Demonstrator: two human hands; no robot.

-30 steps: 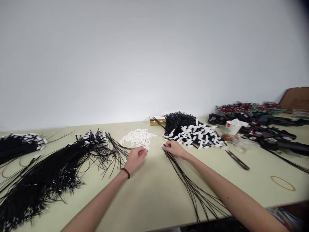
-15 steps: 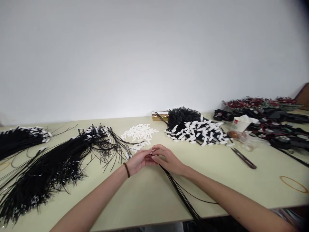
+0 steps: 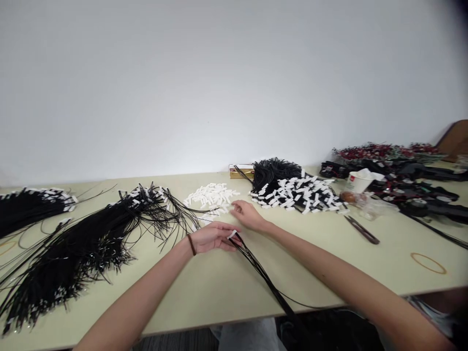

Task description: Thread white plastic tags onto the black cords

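My left hand (image 3: 215,237) is closed round the end of a bundle of black wires (image 3: 261,273), with a white connector (image 3: 232,234) showing at its fingers. From there the wires run down over the table's front edge. Up and to the right of it, my right hand (image 3: 249,215) is at the near right edge of a pile of loose white connectors (image 3: 212,195). Its fingers are bent and drawn together. Whatever may be between its fingertips is too small to make out.
Black wire bundles (image 3: 84,243) lie on the left. Behind my right hand is a heap of wires with white connectors (image 3: 303,195). On the right are thread snips (image 3: 361,229), a paper cup (image 3: 357,182), a plastic bag (image 3: 375,207) and a rubber band (image 3: 427,263).
My right hand has left the wire end and moved up to the white connector pile. The left hand keeps the wires, and the white connector at its fingers now shows. The view shifted slightly.
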